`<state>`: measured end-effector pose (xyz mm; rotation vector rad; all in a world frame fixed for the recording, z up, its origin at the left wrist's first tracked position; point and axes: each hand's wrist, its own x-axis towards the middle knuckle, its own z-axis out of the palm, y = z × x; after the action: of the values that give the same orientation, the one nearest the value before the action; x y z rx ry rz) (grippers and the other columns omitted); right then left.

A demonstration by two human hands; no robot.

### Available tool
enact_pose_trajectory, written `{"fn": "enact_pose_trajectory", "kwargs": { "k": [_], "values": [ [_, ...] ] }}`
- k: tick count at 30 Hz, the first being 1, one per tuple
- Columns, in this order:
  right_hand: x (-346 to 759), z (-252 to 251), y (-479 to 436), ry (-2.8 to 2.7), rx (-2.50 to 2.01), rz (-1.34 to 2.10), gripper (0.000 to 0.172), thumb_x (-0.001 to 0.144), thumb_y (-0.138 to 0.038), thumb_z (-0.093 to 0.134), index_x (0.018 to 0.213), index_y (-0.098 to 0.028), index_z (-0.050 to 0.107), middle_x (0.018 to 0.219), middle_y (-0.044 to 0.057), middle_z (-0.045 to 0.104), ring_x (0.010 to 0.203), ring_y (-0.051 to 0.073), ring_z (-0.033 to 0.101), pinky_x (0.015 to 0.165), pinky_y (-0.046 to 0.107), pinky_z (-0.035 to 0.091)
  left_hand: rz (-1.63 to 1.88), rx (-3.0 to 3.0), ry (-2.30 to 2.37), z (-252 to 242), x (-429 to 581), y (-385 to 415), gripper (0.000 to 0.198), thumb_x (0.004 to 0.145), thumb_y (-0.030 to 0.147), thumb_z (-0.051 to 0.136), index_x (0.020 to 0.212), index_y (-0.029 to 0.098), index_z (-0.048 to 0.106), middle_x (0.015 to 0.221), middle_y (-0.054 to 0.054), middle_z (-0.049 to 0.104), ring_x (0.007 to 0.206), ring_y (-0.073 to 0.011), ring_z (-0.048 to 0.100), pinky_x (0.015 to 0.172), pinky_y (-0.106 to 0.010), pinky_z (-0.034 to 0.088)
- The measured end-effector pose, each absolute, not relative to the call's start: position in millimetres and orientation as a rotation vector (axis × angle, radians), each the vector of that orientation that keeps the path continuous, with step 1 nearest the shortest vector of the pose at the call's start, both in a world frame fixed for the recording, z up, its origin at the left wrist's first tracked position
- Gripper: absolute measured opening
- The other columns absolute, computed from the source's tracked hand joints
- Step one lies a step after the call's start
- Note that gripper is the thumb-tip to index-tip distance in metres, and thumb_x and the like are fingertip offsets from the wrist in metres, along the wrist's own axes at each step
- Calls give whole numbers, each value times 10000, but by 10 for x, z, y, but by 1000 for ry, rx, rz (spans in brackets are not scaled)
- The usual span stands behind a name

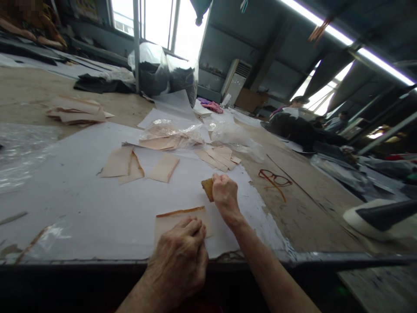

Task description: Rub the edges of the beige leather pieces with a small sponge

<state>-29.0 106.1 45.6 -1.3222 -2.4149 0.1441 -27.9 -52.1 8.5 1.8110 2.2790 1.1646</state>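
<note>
My left hand (182, 256) rests with its fingers curled down on a tan leather-like piece (171, 217) that has a dark orange top edge; it lies on a white sheet (81, 208) near the table's front edge. My right hand (224, 193) is closed around a small yellowish-brown pad (207, 188), held just beyond the piece's right corner. More tan pieces (137, 167) lie farther out on the sheet.
A clear plastic bag of tan pieces (169, 134), another stack (78, 111) at the far left, brown glasses (275, 179) to the right, and black-filled bags (163, 71) at the back. A person (293, 121) sits far right. A metal rail (342, 260) edges the table.
</note>
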Motion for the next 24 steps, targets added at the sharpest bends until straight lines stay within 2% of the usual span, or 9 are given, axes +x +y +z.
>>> {"fn": "enact_pose_trajectory", "kwargs": {
  "k": [5,10,14,19,24],
  "values": [
    [-105,305,689,-2486,-1307,22,267,877,-270,344,811,-130,561,657,84,637,605,172,606,505,226,348,1191,1787,2220,117,-278,-522,221,688,75,421,845,149,557,897,-65,548,982,-195,480,919,-349,429],
    [-256,201,691,-2523,-1279,-163,245,865,-246,343,780,-128,541,646,99,634,591,203,619,505,246,391,1190,1803,2214,108,-273,-501,175,682,80,422,760,141,566,819,-69,538,969,-206,483,908,-355,439],
    [-357,195,783,-2513,-1285,-196,238,858,-245,356,760,-122,535,624,107,628,583,204,619,530,257,416,1229,1879,2235,82,-276,-494,214,687,88,413,813,133,579,821,-76,548,983,-218,482,906,-361,444],
    [-467,148,826,-2457,-1265,-224,253,859,-241,340,774,-113,540,613,107,619,581,212,620,530,263,420,1229,1878,2274,77,-275,-494,198,689,95,408,788,138,575,789,-75,551,973,-229,494,872,-366,470],
    [-595,186,920,-2425,-1341,-90,262,858,-246,341,834,-109,563,693,127,638,645,223,627,575,285,430,1183,1828,2287,87,-271,-510,195,690,99,409,801,145,562,847,-76,568,950,-215,506,874,-364,465]
  ]
}}
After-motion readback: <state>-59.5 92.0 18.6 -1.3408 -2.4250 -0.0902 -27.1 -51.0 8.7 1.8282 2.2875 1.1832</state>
